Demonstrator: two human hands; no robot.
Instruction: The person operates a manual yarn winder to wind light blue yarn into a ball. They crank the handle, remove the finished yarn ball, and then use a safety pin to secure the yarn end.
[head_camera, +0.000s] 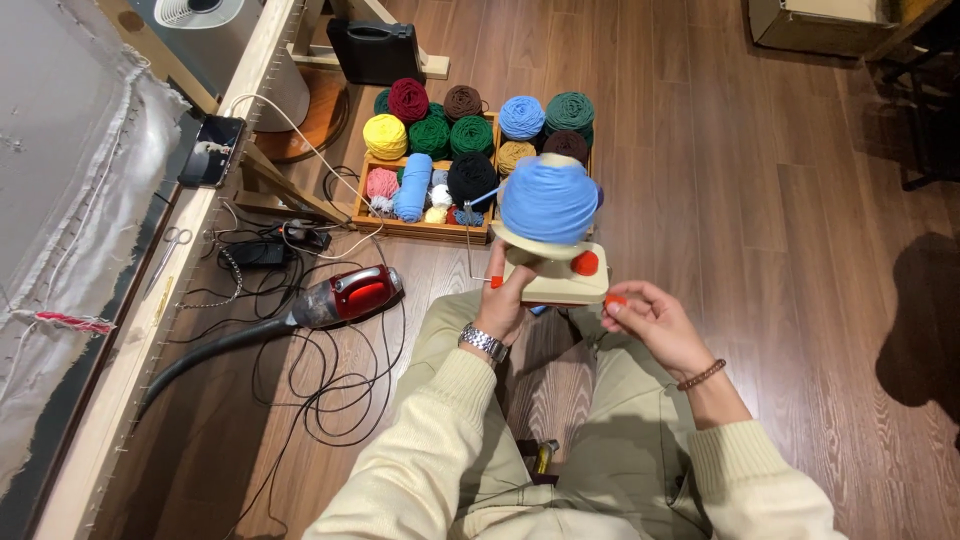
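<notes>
L hand gripping yarn winder, R hand on crank knob, part hidden

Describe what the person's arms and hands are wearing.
Both arms are in cream, ribbed-cuff knit sleeves. The left hand has a silver metal-link wristwatch at the wrist. The right hand has a brown beaded bracelet. The fingers are bare, with no gloves.

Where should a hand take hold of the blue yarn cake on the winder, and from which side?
Probably around the broad rounded sides of the blue yarn cake, coming down from above. It stands upright on the winder, its top is uncovered, and the left hand already steadies the winder's base from the left. The right hand pinches the orange crank knob, so the right side is crowded.
</notes>
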